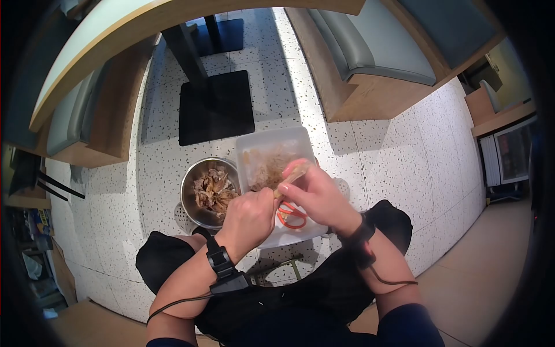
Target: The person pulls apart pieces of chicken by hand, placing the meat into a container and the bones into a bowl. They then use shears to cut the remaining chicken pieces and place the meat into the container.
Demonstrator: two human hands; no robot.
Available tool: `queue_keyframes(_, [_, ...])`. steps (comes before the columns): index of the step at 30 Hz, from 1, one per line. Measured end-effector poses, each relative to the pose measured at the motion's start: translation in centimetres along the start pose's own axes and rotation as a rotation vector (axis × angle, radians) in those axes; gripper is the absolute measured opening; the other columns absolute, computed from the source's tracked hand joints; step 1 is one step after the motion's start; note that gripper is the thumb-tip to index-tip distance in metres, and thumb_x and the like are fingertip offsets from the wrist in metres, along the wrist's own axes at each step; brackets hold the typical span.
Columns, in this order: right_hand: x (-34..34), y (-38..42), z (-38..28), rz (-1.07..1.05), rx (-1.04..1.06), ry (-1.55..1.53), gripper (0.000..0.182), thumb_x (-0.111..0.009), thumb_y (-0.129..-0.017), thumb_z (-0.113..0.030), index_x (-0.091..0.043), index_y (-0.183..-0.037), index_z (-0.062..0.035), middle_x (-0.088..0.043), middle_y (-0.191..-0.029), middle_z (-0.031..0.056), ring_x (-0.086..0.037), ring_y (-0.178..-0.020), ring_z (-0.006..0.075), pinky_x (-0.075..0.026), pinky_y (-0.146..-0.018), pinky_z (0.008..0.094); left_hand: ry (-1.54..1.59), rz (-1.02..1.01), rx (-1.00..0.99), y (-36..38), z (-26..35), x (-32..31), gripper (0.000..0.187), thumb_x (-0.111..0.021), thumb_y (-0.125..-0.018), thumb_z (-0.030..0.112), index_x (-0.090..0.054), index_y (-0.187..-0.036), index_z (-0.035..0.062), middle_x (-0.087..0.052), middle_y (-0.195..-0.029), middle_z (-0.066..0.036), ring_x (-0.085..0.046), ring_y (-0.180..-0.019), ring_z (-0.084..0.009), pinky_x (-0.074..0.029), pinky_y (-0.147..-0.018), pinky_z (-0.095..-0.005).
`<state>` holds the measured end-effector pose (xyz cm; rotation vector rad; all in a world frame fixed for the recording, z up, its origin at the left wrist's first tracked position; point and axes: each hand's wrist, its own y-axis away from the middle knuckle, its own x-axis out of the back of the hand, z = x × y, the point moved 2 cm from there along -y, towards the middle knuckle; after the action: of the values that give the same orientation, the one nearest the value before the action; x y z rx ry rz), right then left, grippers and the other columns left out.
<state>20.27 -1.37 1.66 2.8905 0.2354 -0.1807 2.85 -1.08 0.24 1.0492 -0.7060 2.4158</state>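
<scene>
Both hands meet above a translucent plastic tub [245, 151] that holds a heap of pale brownish pieces. A small pale tan piece [296, 172] is pinched between the fingers of my right hand [317, 196]. My left hand [250, 215] is closed around the lower end of the same piece. Orange-handled scissors [293, 217] lie in the near part of the tub, below my hands; their blades are not clearly visible. Left of the tub stands a round metal bowl [188, 198] with brown, shredded-looking pieces [213, 189] in it.
A black table base [217, 110] stands on the speckled floor beyond the tub. Padded benches [370, 72] flank it on both sides, and a curved wooden tabletop edge [173, 14] crosses the top. My knees are on either side of the tub.
</scene>
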Motion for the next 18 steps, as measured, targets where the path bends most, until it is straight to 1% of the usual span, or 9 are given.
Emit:
queue_keyframes(2, [-0.2,0.1,0.2,0.007,0.054,0.217,0.022,-0.068,-0.096,-0.009,-0.055,-0.111,-0.0011,-0.062,-0.094,0.0072,-0.063,-0.079,0.0118,-0.051,-0.069,0.0284,-0.001,-0.011,0.03,0.0,-0.2,-0.2,0.018,-0.063,-0.094,0.011,-0.055,-0.082,0.0024,-0.059,-0.065,-0.017,-0.062,-0.06,-0.0371,-0.05,-0.055,-0.046])
queue_keyframes(3, [-0.4,0.1,0.6,0.005,0.054,0.217,0.022,-0.068,-0.096,-0.009,-0.055,-0.111,-0.0011,-0.062,-0.094,0.0072,-0.063,-0.079,0.0118,-0.051,-0.069,0.0284,-0.01,-0.027,0.039,0.0,-0.2,-0.3,0.017,-0.064,-0.094,0.012,-0.055,-0.082,0.0022,-0.059,-0.064,-0.018,-0.062,-0.06,-0.0379,-0.05,-0.055,-0.0468])
queue_keyframes(5, [-0.6,0.2,1.0,0.041,0.258,0.468,0.024,-0.068,-0.094,-0.008,-0.054,-0.112,0.0001,-0.06,-0.101,0.0153,-0.066,-0.078,0.0248,-0.053,-0.07,0.0354,-0.018,-0.043,0.048,0.0,-0.3,-0.3,0.017,-0.064,-0.094,0.012,-0.056,-0.083,0.002,-0.06,-0.063,-0.018,-0.063,-0.059,-0.0387,-0.051,-0.055,-0.0475])
queue_keyframes(6, [-0.7,0.2,0.8,0.04,0.258,0.469,0.024,-0.068,-0.094,-0.008,-0.054,-0.112,0.0001,-0.06,-0.101,0.0153,-0.066,-0.078,0.0248,-0.053,-0.07,0.0354,-0.027,-0.082,0.076,0.0,-0.4,-0.4,0.015,-0.063,-0.094,0.012,-0.057,-0.084,0.0018,-0.061,-0.063,-0.019,-0.064,-0.06,-0.0392,-0.051,-0.056,-0.0476])
queue_keyframes(8, [-1.1,0.4,0.2,0.043,0.32,0.652,0.025,-0.068,-0.092,-0.005,-0.053,-0.112,0.0007,-0.057,-0.106,0.0213,-0.064,-0.085,0.0367,-0.053,-0.075,0.0413,-0.037,-0.12,0.103,0.0,-0.5,-0.4,0.014,-0.063,-0.093,0.012,-0.058,-0.085,0.0015,-0.062,-0.064,-0.02,-0.064,-0.061,-0.0397,-0.052,-0.057,-0.0478])
queue_keyframes(11, [-1.4,0.4,0.3,0.08,0.482,0.771,0.027,-0.069,-0.089,-0.003,-0.054,-0.111,0.0,-0.056,-0.104,0.021,-0.062,-0.091,0.0387,-0.052,-0.079,0.0432,-0.006,-0.15,0.165,-0.3,-0.5,-0.3,0.013,-0.06,-0.095,0.012,-0.06,-0.087,0.0011,-0.063,-0.066,-0.022,-0.065,-0.062,-0.0412,-0.052,-0.059,-0.0486])
queue_keyframes(14, [-1.7,0.5,0.8,0.047,0.545,0.824,0.027,-0.067,-0.086,0.001,-0.054,-0.11,-0.0016,-0.057,-0.105,0.0197,-0.06,-0.095,0.0396,-0.051,-0.083,0.044,0.025,-0.19,0.213,-0.6,-0.4,-0.1,0.013,-0.058,-0.095,0.011,-0.063,-0.089,0.0001,-0.064,-0.07,-0.025,-0.065,-0.066,-0.0442,-0.053,-0.063,-0.0503])
queue_keyframes(17, [-1.6,0.4,1.2,0.011,0.668,0.852,0.029,-0.065,-0.084,0.004,-0.055,-0.11,-0.0026,-0.057,-0.105,0.0179,-0.06,-0.092,0.0379,-0.051,-0.083,0.0428,0.062,-0.18,0.228,-0.7,-0.8,0.0,0.018,-0.055,-0.095,0.012,-0.058,-0.086,-0.0029,-0.064,-0.07,-0.026,-0.066,-0.069,-0.0463,-0.054,-0.064,-0.0522])
queue_keyframes(18, [-1.6,0.4,1.1,0.011,0.67,0.852,0.029,-0.065,-0.084,0.004,-0.055,-0.11,-0.0026,-0.057,-0.105,0.0179,-0.06,-0.092,0.0379,-0.051,-0.083,0.0428,0.146,-0.216,0.263,-0.8,-1.0,0.3,0.017,-0.055,-0.096,0.012,-0.061,-0.091,-0.0025,-0.064,-0.075,-0.027,-0.065,-0.074,-0.0471,-0.053,-0.067,-0.0516])
